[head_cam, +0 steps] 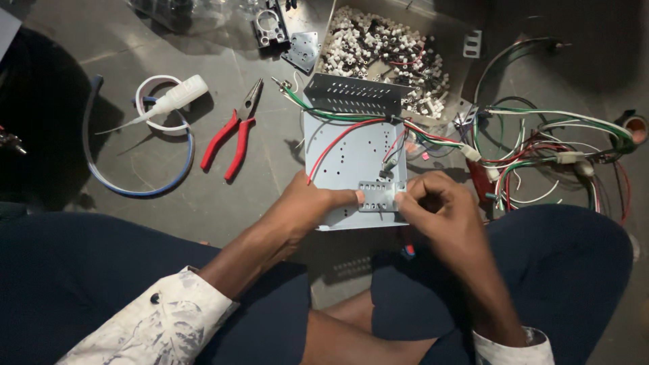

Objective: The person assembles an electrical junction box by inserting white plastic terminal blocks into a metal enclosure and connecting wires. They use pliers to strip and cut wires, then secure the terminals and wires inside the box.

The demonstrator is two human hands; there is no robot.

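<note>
Bracket: a small grey perforated metal bracket (380,196) sits low in the centre of the frame, on the near edge of a pale sheet-metal chassis (351,159).
Left hand: the left hand (307,203) pinches the bracket's left end, thumb on top, and also steadies the chassis.
Right hand: the right hand (439,203) grips the bracket's right end with curled fingertips.
Handling: it looks stiff, light and thin, likely with sharp edges; best held by its short ends, as now.
Wires: red wire (334,145) and green wire (324,111) cross the chassis, soft and easy to snag.
Chassis: thin sheet, probably flexes a little if pressed mid-panel.
Around: red-handled pliers (233,132) and a white squeeze bottle (174,98) lie upper left; a tray of white connectors (385,47) sits top centre; a wire harness (554,155) lies right.
</note>
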